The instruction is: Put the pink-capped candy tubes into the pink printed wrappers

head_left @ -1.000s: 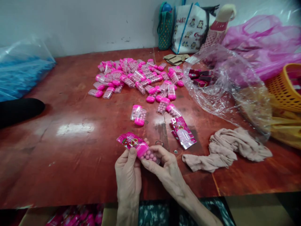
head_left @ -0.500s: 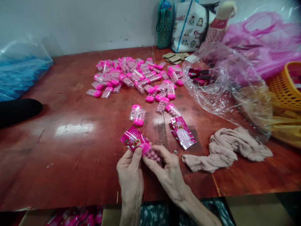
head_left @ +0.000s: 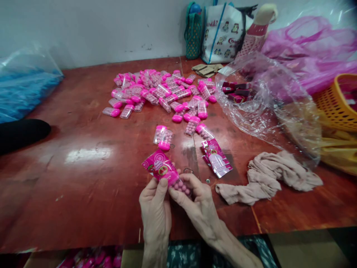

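Over the near part of the table, my left hand (head_left: 156,197) pinches a printed pink sleeve (head_left: 159,166) between thumb and fingers. My right hand (head_left: 195,199) grips a small clear candy container (head_left: 182,186) filled with pink balls. The container's cap end is inside the sleeve, and its ball-filled end sticks out toward my right hand. Just beyond my hands, two pink-capped containers (head_left: 163,137) lie together, one overlapping the other. More flat printed sleeves (head_left: 217,158) lie in a small stack to the right.
A large heap of pink-capped containers (head_left: 156,87) covers the table's middle back. At right are a crumpled beige cloth (head_left: 267,178), a clear plastic bag (head_left: 267,108) and a yellow basket (head_left: 334,108). On the left are a bag of blue pieces (head_left: 25,89) and a black object (head_left: 22,134).
The container has slid deeper into the sleeve; its pink cap, visible at the sleeve's opening before, is now covered. Both hands stay in nearly the same place.
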### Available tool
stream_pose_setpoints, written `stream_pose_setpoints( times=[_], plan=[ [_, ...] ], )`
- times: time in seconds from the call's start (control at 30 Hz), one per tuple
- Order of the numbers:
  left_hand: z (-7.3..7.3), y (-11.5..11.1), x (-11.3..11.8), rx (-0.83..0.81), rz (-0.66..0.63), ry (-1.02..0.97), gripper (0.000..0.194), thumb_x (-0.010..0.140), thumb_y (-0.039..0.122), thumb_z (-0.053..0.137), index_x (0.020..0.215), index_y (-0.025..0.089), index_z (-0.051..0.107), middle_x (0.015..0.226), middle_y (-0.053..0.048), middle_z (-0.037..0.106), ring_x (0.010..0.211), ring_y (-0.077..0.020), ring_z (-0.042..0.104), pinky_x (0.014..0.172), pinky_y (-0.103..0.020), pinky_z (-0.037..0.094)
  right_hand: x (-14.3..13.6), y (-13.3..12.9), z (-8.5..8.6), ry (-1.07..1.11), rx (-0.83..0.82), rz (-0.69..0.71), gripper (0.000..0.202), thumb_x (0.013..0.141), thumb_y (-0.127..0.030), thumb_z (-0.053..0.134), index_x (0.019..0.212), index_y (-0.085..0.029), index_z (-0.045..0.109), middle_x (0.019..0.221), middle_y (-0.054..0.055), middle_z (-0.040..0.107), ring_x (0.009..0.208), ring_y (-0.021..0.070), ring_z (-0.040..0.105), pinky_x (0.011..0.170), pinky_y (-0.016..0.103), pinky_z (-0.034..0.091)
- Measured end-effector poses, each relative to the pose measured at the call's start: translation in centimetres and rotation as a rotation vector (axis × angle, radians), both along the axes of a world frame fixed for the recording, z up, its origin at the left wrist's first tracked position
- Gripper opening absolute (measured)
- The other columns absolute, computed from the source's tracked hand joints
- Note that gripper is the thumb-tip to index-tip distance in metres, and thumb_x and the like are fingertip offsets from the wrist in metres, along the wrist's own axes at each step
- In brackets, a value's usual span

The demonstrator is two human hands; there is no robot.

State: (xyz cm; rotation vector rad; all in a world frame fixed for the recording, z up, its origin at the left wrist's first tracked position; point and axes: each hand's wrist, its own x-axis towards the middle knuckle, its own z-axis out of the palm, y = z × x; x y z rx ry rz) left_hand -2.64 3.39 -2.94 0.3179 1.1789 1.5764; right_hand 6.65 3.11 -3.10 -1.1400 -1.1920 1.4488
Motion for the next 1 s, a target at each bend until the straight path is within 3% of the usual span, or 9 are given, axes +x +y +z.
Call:
stream_pose_setpoints(
  times=[0.13, 0.23, 0.4, 0.57, 0.7, 0.8, 0.9, 1.0],
  plan=[
    [-0.1, 0.2, -0.3, -0.046, -0.141, -0.074, 0.023, 0.069, 0.022, 0.068, 0.091, 0.014, 0.070, 0.088, -0.010, 0.071, 0.083, -0.0231, 0.065, 0.076, -0.035, 0.051, 0.2, 0.5, 0.0, 0.323, -0.220, 0.030, 0.017, 0.074, -0.028, 0.065, 0.084, -0.017, 0.056, 0.068, -0.002, 0.056, 0.056, 0.0076, 0.047, 0.052, 0.018, 0.038],
    [-0.2, 0.3, -0.4, -0.044, -0.131, -0.083, 0.024, 0.069, 0.024, 0.068, 0.091, 0.014, 0.069, 0.090, -0.011, 0.071, 0.084, -0.0230, 0.065, 0.076, -0.035, 0.051, 0.1, 0.8, -0.2, 0.393, -0.251, 0.044, 0.018, 0.074, -0.028, 0.065, 0.084, -0.015, 0.056, 0.059, -0.005, 0.051, 0.048, 0.0056, 0.041, 0.046, 0.017, 0.034],
    [-0.1, 0.0, -0.1, -0.041, 0.014, -0.043, 0.016, 0.068, 0.018, 0.069, 0.083, 0.016, 0.071, 0.080, -0.005, 0.071, 0.078, -0.0181, 0.065, 0.080, -0.032, 0.049, -0.3, 0.4, -0.5, 0.198, -0.132, -0.012, 0.018, 0.077, -0.029, 0.062, 0.088, -0.017, 0.058, 0.071, -0.001, 0.057, 0.060, 0.0084, 0.049, 0.056, 0.019, 0.040],
    [0.0, -0.1, 0.0, -0.096, -0.120, -0.068, 0.021, 0.069, 0.023, 0.068, 0.087, 0.013, 0.071, 0.087, -0.010, 0.071, 0.084, -0.0221, 0.064, 0.077, -0.034, 0.051, -0.1, -0.1, -0.4, -0.061, 0.069, -0.087, 0.021, 0.079, -0.026, 0.059, 0.097, -0.018, 0.057, 0.076, 0.001, 0.060, 0.064, 0.0108, 0.054, 0.059, 0.020, 0.043],
    [0.1, -0.1, -0.3, -0.080, -0.196, -0.083, 0.024, 0.073, 0.026, 0.064, 0.092, 0.012, 0.069, 0.093, -0.012, 0.069, 0.082, -0.0214, 0.064, 0.076, -0.034, 0.051, 0.1, 0.3, -0.3, 0.144, -0.082, -0.011, 0.017, 0.080, -0.031, 0.059, 0.090, -0.018, 0.056, 0.072, -0.002, 0.056, 0.060, 0.0086, 0.049, 0.055, 0.019, 0.039],
    [0.2, -0.1, -0.3, -0.026, -0.061, -0.027, 0.013, 0.070, 0.018, 0.067, 0.083, 0.016, 0.070, 0.082, -0.005, 0.071, 0.071, -0.0148, 0.064, 0.077, -0.031, 0.051, -0.1, 0.4, -0.2, 0.270, -0.177, 0.106, 0.018, 0.082, -0.035, 0.055, 0.085, -0.017, 0.053, 0.062, -0.005, 0.048, 0.051, 0.0064, 0.040, 0.048, 0.018, 0.034],
    [0.3, -0.2, 0.0, -0.025, -0.006, -0.011, 0.012, 0.067, 0.019, 0.069, 0.079, 0.017, 0.071, 0.077, -0.004, 0.071, 0.069, -0.0156, 0.065, 0.078, -0.032, 0.051, -0.1, 0.3, 0.1, 0.187, -0.159, 0.121, 0.021, 0.084, -0.038, 0.051, 0.079, -0.017, 0.053, 0.062, -0.004, 0.044, 0.053, 0.0071, 0.037, 0.048, 0.018, 0.031],
    [0.2, -0.3, 0.1, -0.035, -0.137, -0.029, 0.022, 0.069, 0.025, 0.068, 0.088, 0.014, 0.071, 0.093, -0.012, 0.070, 0.085, -0.0236, 0.064, 0.079, -0.036, 0.050, 0.3, 0.1, 0.7, 0.102, -0.099, 0.093, 0.019, 0.085, -0.035, 0.050, 0.079, -0.017, 0.053, 0.067, -0.004, 0.044, 0.058, 0.0082, 0.037, 0.052, 0.018, 0.033]
  ],
)
